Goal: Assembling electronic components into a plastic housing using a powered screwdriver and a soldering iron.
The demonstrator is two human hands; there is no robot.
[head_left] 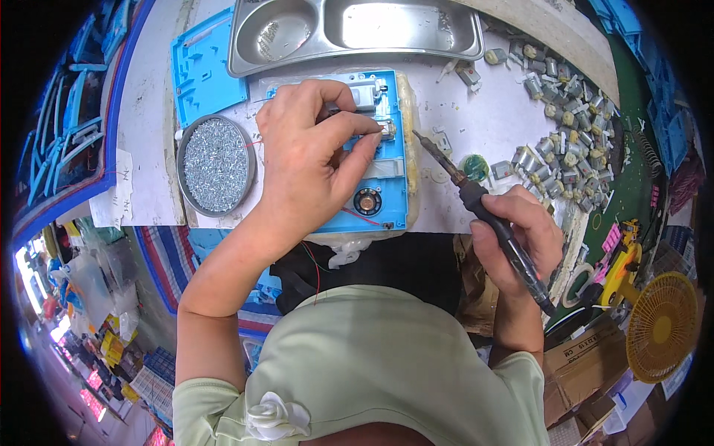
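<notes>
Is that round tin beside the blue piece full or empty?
Full: the round tin holds a heap of small silvery screws nearly up to its rim, just left of the left hand.

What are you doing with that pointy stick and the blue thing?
A person sits at a white table. The left hand pinches a small metal part on a blue plastic panel. The right hand holds a soldering iron, its tip hovering just right of the panel. A round tin of screws and a pile of small motors sit nearby.

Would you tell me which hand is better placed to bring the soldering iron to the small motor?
Probably the right hand: it grips the soldering iron, tip toward the small motor, which the left hand pinches.
</notes>
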